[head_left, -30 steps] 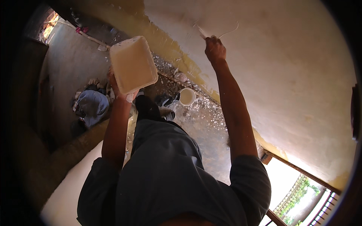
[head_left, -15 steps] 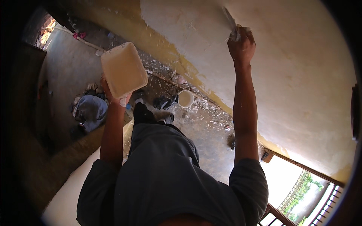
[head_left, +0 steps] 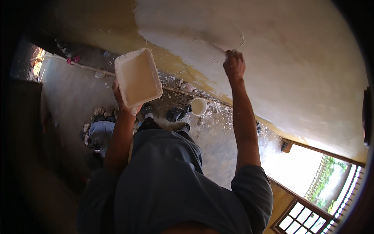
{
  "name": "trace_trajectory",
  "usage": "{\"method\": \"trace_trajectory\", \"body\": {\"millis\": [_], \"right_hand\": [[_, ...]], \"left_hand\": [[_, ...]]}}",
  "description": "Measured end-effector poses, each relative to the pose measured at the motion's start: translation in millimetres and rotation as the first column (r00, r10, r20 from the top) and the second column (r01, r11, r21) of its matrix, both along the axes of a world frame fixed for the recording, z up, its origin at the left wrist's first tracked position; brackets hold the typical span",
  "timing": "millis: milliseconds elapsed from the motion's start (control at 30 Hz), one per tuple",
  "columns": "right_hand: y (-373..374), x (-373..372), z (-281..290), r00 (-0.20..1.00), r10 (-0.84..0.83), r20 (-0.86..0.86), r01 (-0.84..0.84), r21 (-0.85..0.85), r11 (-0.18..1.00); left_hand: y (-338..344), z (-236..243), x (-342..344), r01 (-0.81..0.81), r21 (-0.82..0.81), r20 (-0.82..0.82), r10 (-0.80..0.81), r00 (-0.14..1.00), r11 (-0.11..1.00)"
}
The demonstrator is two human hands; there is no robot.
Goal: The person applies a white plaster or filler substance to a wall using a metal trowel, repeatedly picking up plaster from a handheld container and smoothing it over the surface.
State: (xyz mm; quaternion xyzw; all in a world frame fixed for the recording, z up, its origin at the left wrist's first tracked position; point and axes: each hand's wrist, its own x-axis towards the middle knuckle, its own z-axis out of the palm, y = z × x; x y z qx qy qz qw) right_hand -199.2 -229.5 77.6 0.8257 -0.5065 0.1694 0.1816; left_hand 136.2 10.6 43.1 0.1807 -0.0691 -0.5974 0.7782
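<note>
My left hand is closed under and around a rectangular, cream-coloured tray, its rim crusted with dried plaster. The tray is tilted so that its pale inside faces me. My right hand is raised at the wall, closed on a putty knife. The knife's thin blade points to the upper left along the wall and is blurred; its handle is hidden in my fist. A ridge of wet filler shows on the wall just above that hand. Pale filler covers most of the wall; a yellowish band remains bare along its lower left.
A white bucket stands on the floor by the wall, with a black plastic bag beside it. White splatters dot the floor along the wall's foot. A heap with blue cloth lies at left. A barred window is at lower right.
My right hand with the putty knife has moved down and a little left along the wall. The tray has shifted slightly right. A fresh ridge of filler shows above my right hand.
</note>
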Motion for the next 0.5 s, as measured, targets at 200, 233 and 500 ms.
{"method": "trace_trajectory", "body": {"millis": [200,233,500], "right_hand": [[24.4,-12.9,182.8,0.98,0.082,0.181,0.004,-0.43,0.903],[24.3,-24.2,191.8,0.968,0.099,0.231,-0.002,-0.386,0.922],[31.1,62.9,-18.3,0.986,0.123,0.113,-0.125,0.018,0.992]], "left_hand": [[-25.2,7.6,4.2,0.134,0.028,-0.108,-0.13,0.986,0.991],[-29.9,5.4,4.5,0.16,0.028,-0.11,-0.156,0.982,0.987],[-62.0,3.8,6.7,0.21,0.101,-0.08,-0.203,0.976,0.973]]}}
